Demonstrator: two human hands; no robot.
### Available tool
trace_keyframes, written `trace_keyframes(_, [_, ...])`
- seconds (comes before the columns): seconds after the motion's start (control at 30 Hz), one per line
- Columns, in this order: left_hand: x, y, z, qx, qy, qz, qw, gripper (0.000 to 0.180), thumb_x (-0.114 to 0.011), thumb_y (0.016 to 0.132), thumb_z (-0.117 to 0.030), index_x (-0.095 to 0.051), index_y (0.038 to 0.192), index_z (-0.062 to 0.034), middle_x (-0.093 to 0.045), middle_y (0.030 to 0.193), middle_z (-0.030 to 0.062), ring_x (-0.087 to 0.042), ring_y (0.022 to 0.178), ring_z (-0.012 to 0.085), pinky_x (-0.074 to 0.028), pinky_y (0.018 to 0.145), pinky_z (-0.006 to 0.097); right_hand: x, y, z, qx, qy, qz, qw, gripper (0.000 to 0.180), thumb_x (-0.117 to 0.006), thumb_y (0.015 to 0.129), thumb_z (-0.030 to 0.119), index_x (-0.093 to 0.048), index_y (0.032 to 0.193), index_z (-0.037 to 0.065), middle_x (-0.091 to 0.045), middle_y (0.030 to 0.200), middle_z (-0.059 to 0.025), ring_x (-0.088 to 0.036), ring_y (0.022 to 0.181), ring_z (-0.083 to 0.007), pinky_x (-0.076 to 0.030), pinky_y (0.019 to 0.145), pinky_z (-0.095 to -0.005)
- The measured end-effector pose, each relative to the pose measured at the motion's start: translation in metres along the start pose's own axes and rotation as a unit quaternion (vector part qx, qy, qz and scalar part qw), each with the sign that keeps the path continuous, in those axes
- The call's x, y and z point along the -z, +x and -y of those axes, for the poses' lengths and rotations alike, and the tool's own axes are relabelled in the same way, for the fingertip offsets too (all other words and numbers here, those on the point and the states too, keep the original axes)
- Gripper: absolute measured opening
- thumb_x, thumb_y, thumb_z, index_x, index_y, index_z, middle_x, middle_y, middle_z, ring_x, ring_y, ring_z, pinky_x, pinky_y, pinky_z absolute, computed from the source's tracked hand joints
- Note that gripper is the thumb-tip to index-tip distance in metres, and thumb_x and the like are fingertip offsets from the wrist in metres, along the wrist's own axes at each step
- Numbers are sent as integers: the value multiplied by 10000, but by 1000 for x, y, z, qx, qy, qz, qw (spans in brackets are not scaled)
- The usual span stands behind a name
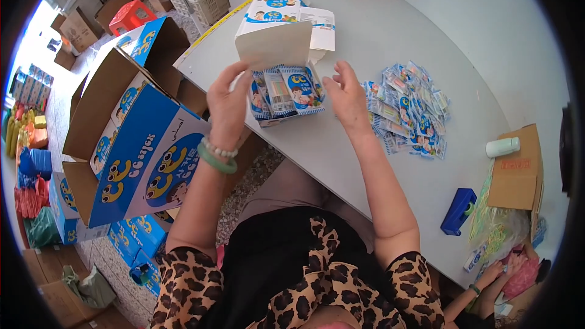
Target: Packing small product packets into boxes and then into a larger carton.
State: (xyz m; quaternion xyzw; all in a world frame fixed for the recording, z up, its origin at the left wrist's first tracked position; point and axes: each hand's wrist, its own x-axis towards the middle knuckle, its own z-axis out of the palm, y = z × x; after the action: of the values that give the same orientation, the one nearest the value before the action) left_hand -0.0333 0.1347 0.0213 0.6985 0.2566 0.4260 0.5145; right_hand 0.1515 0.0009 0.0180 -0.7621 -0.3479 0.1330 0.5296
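A small open carton [277, 123] stands at the table's near edge, its white lid [277, 47] raised at the back. Blue-and-white sachets [298, 92] fill it in upright and flat-lying rows. At its left side is my left hand [226, 104], fingers curved and thumb apart, close to the lid's lower corner; whether it touches the carton is unclear. My right hand [347, 94] hovers just off the carton's right wall, fingers bent and apart, holding nothing. Right of that hand lies a loose heap of similar sachets [409, 112].
Folded small cartons [318, 27] lie behind the lid. A large blue shipping box [143, 158] stands open to the left. A blue tape dispenser [458, 212], a pale bottle [503, 147] and a cardboard box [517, 176] are at right. A co-worker's hands [492, 275] work at lower right.
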Motion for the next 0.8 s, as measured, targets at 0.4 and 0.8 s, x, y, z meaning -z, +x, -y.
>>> trace_keyframes(0.4, [-32,-25,34,168,-100,31,980,459,-493,970,-146,-391,1358,78,-585,1159,113,-536,996,101,-455,825,242,-8,-38,-1,45,-97,111,988,680,-605,862,354,-353,1385,1,-478,1302,-247,-491,1202,-358,-383,1002,-380])
trace_keyframes(0.8, [-62,-53,-26,-136,453,-18,881,247,-699,781,-153,-618,980,-32,-419,1366,298,-439,1220,474,-399,964,452,12,-90,3,171,-317,-39,932,369,-641,819,201,-604,1129,5,-502,1304,-216,-475,1190,-373,-353,991,-456])
